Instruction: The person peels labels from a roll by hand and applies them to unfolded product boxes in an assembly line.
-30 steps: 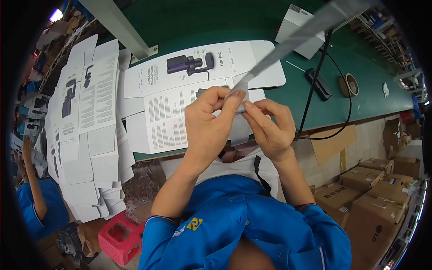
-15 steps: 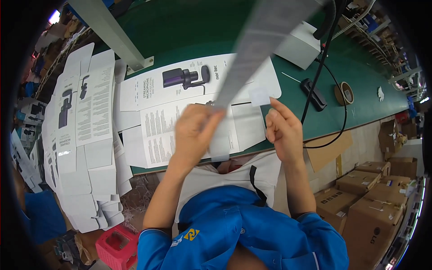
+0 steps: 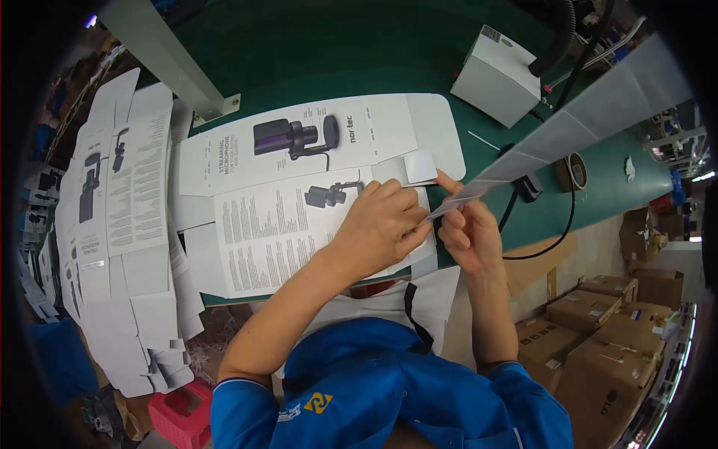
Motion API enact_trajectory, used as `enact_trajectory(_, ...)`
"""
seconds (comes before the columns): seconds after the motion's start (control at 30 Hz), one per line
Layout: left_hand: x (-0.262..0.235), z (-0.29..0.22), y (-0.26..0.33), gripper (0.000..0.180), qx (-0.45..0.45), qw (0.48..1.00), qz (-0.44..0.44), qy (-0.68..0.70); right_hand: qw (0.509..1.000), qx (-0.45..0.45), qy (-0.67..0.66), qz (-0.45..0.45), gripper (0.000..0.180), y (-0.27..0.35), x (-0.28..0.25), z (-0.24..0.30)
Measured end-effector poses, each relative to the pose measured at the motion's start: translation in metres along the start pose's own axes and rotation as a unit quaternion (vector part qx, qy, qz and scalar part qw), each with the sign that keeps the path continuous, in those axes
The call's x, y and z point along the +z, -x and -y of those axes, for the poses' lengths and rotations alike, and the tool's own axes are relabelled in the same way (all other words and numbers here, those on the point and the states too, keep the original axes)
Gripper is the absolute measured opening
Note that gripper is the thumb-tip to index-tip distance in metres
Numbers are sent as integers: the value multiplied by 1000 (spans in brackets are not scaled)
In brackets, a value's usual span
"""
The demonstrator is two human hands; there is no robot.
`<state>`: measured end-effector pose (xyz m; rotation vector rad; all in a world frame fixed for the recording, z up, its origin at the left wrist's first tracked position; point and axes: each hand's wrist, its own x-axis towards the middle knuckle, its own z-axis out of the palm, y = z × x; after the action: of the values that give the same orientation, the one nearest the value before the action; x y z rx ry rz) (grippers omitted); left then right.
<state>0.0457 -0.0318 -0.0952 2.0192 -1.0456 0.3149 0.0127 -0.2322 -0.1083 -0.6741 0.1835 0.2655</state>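
A long translucent grey strip of stickers (image 3: 557, 138) slants up to the right, its near end between my hands. My left hand (image 3: 385, 224) is closed, pinching that end between thumb and fingers above the flat printed carton (image 3: 262, 239). Close against it, my right hand (image 3: 475, 232) has curled fingers at the strip, which partly covers them. The right index fingertip reaches beside a small white square piece (image 3: 420, 168) over the carton's right end; whether it is stuck there I cannot tell. The carton lies unfolded, showing a microphone picture.
A stack of unfolded cartons (image 3: 134, 217) stands to the left, beside a metal post (image 3: 168, 56). On the green table (image 3: 314, 45) are a grey box-shaped device (image 3: 497, 75), a tape roll (image 3: 572, 173) and black cables. Brown boxes (image 3: 609, 359) sit at the lower right, a red stool (image 3: 179, 415) lower left.
My left hand has moved right, bringing the strip's end to my right hand. The strip has swung from above the carton toward the right.
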Motion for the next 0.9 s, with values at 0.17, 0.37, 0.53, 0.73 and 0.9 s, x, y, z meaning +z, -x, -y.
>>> enact_trajectory(0.17,1,-3,0,10,0,999,2,-40,999,11,-25,-20,39,1,10,3)
enact_trajectory(0.37,-5,-8,2,14,-27,997,45,-51,1000,-7,19,18,41,-1,9,0)
enact_trajectory(0.53,-2,-9,0,12,-47,997,-7,-60,1000,8,6,-24,43,2,13,0)
enact_trajectory(0.73,0,-13,1,18,-121,982,39,-140,997,11,63,-39,48,5,17,-1)
enact_trajectory(0.9,-2,-14,0,18,-146,974,54,-162,963,-13,262,-57,54,9,23,-2)
